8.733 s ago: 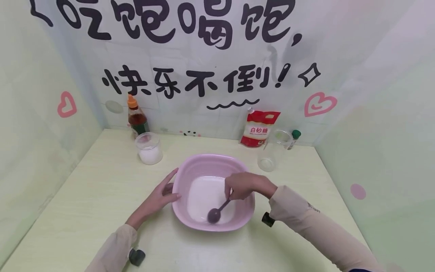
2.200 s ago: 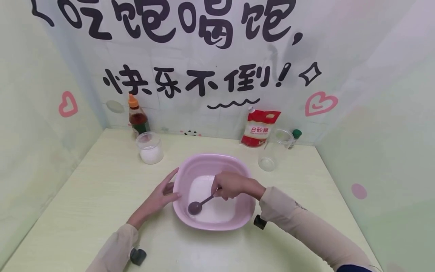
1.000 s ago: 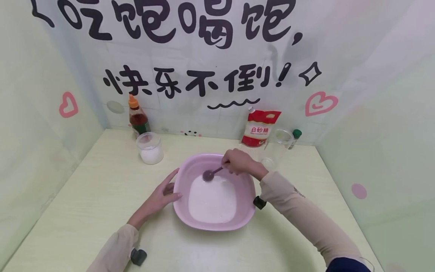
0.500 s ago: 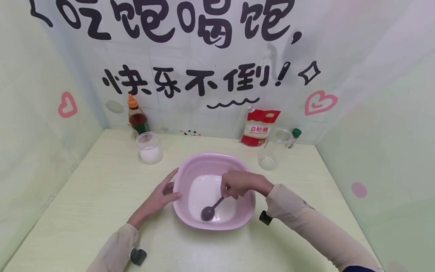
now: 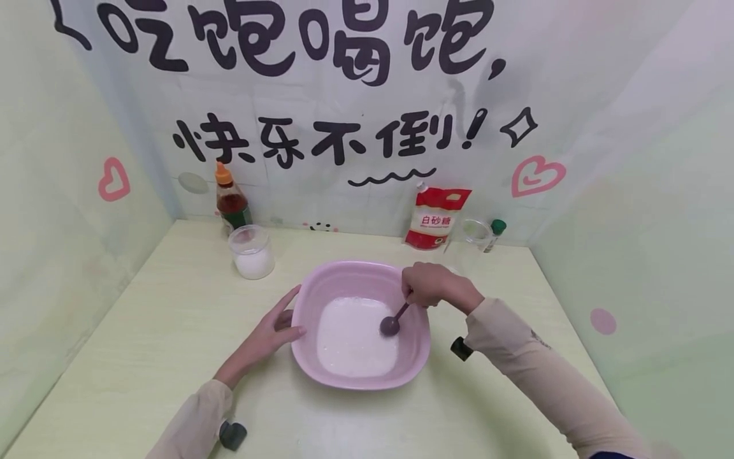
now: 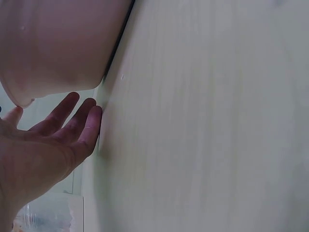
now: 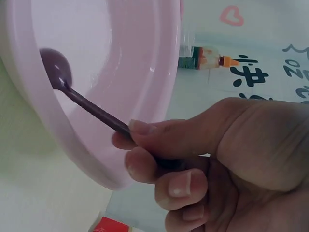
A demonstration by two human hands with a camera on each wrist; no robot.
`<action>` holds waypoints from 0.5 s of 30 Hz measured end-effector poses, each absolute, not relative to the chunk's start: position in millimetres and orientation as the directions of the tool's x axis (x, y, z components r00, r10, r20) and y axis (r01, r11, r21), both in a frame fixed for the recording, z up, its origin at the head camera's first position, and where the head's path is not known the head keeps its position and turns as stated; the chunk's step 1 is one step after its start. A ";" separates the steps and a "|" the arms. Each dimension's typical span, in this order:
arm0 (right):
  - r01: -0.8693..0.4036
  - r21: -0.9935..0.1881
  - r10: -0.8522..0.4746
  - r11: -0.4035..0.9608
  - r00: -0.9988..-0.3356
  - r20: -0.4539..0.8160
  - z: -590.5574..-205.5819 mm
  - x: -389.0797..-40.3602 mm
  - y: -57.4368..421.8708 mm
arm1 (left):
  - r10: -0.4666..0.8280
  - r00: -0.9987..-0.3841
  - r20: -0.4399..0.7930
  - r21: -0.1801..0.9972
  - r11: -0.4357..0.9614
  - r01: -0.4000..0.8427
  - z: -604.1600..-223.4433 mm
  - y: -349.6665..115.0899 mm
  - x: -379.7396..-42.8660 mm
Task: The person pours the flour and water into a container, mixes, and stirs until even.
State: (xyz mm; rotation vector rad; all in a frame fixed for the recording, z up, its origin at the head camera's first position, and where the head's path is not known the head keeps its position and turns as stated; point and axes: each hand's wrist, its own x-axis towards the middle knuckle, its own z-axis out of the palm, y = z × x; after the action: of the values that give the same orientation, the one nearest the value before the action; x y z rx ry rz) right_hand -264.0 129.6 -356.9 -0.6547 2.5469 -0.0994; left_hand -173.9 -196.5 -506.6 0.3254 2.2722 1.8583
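Note:
A pink plastic basin (image 5: 364,381) stands mid-table with a white liquid (image 5: 352,338) inside. My right hand (image 5: 432,285) is over its right rim and pinches the handle of a dark purple spoon (image 5: 390,326) between thumb and fingers. The spoon slants down, its round bowl at the right side of the liquid. In the right wrist view the remaining fingers curl below the handle. On the basin's left side my left hand (image 5: 266,335) rests with its thumb at the rim. The left wrist view shows that hand's fingers (image 6: 89,128) fairly straight and spread beside the outer wall.
A clear jar with white contents (image 5: 252,255) and an orange-capped sauce bottle (image 5: 232,204) stand at back left. At back right are a red sugar pouch (image 5: 436,220), a clear container (image 5: 474,233) partly hidden by my right hand, and a small green-capped bottle (image 5: 496,234).
The spoon has circled through the liquid: lower left, back, front, now the right side. My right hand has moved with it. My left hand and the basin stay in place.

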 end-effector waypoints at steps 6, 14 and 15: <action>-0.463 -0.215 -0.510 0.860 -0.800 -0.317 -369.6 -278.5 118.9 | 0.289 -0.957 0.002 0.981 0.183 0.057 -508.0 -197.5 -172.5; -0.514 -0.347 -0.607 0.785 -0.749 -0.264 -385.8 -275.5 84.0 | 0.286 -0.958 0.001 0.984 0.169 0.051 -508.9 -197.5 -173.1; -0.531 -0.362 -0.631 0.766 -0.730 -0.264 -387.4 -273.2 80.1 | 0.288 -0.958 0.003 0.984 0.168 0.054 -508.8 -197.6 -173.1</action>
State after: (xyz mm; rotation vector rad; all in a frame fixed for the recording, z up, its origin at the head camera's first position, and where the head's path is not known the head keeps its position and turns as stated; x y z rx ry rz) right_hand -273.2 80.1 -387.4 -0.8872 2.5889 -0.3715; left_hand -173.1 -197.6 -508.8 0.3348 2.2529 1.8859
